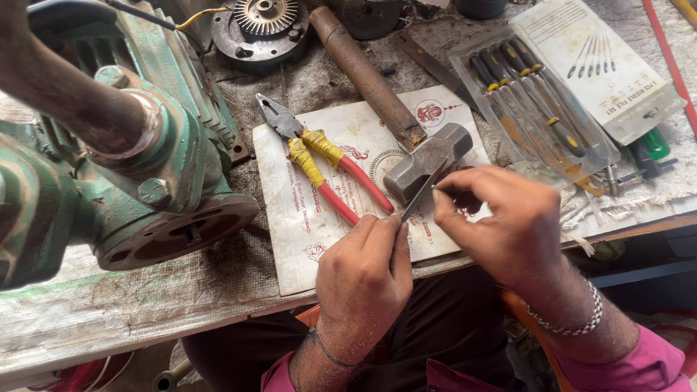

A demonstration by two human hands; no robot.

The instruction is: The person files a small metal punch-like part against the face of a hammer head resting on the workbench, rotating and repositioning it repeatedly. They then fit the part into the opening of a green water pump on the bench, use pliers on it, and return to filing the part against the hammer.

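Observation:
My left hand (363, 272) pinches the near end of a thin flat metal strip (420, 194) over a printed paper sheet (305, 218). My right hand (501, 218) grips the strip's far end with fingertips, just below the head of a hammer (428, 160). The hammer's wooden handle (363, 72) runs up and left. Pliers (319, 156) with red handles wrapped in yellow tape lie on the paper, left of my hands.
A large green motor housing (123, 167) with a shaft fills the left of the bench. A pack of needle files (537, 101) lies at the upper right, a green-handled tool (653, 145) beside it. A round metal rotor part (261, 29) sits at the top.

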